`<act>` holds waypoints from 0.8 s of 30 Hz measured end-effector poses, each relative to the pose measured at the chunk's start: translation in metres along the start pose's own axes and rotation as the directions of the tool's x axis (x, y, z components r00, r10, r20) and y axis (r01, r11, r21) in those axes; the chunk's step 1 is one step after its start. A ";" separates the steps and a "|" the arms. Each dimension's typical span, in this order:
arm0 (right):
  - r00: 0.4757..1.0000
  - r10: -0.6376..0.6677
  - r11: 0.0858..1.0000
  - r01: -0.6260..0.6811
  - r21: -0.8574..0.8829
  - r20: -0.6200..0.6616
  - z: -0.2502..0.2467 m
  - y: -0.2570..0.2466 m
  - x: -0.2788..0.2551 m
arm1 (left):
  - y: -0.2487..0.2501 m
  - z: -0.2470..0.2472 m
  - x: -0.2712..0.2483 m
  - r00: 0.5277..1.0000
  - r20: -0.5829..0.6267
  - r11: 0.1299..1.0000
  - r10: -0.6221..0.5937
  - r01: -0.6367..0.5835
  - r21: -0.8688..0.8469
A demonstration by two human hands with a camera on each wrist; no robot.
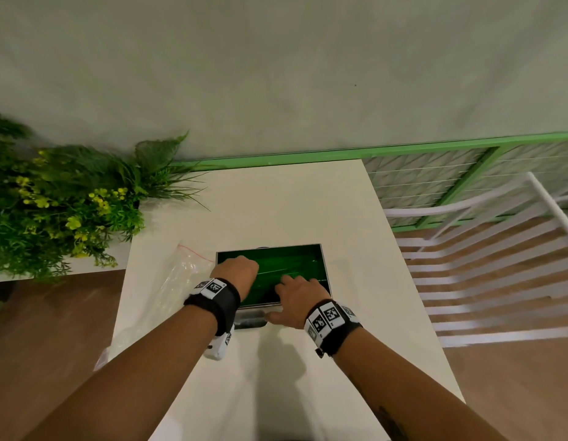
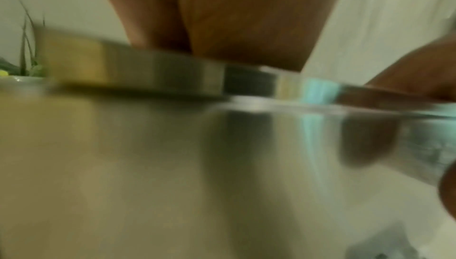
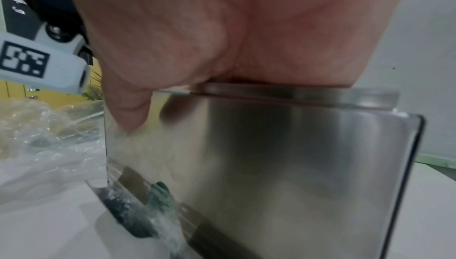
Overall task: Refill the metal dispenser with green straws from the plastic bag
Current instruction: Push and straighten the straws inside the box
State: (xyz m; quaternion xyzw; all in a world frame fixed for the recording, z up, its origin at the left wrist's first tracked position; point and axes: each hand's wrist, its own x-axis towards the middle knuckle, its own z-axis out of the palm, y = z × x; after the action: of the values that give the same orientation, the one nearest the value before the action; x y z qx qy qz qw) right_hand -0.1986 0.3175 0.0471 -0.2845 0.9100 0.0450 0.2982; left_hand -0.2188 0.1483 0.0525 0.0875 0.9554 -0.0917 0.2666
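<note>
The metal dispenser (image 1: pixel 326 268) stands open-topped on the white table (image 1: pixel 276 202), with green straws (image 1: pixel 292 262) lying inside. My left hand (image 1: pixel 236 270) reaches down into its left half; the fingers are hidden among the straws. My right hand (image 1: pixel 297 294) sits on the front rim, fingers bent over into the box and the thumb (image 3: pixel 128 111) on the steel front wall (image 3: pixel 296 156). Green straw ends (image 3: pixel 158 191) show in the dispensing tray at the bottom. The clear plastic bag (image 1: pixel 181 275) lies flat just left of the dispenser.
A leafy plant with yellow flowers (image 1: pixel 63 202) crowds the table's far left corner. A white slatted chair (image 1: pixel 499 265) stands to the right over a wooden floor. A green railing (image 1: pixel 403 148) runs behind the table, against the wall.
</note>
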 end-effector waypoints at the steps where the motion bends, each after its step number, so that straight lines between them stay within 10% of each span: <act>1: 1.000 0.002 1.000 -0.001 -0.022 0.007 -0.001 -0.001 -0.001 | -0.001 -0.002 0.003 1.000 -0.010 1.000 -0.006 0.006 -0.010; 24: 0.999 0.043 0.992 -0.040 0.124 -0.023 -0.003 0.008 0.008 | 0.006 0.009 -0.006 0.992 0.118 0.975 0.037 -0.010 -0.224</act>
State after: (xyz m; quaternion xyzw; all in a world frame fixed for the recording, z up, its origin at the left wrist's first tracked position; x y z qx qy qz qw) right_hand -0.2094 0.3195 0.0441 -0.2470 0.9206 -0.0085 0.3025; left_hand -0.2077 0.1510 0.0477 0.0628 0.9406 0.0140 0.3333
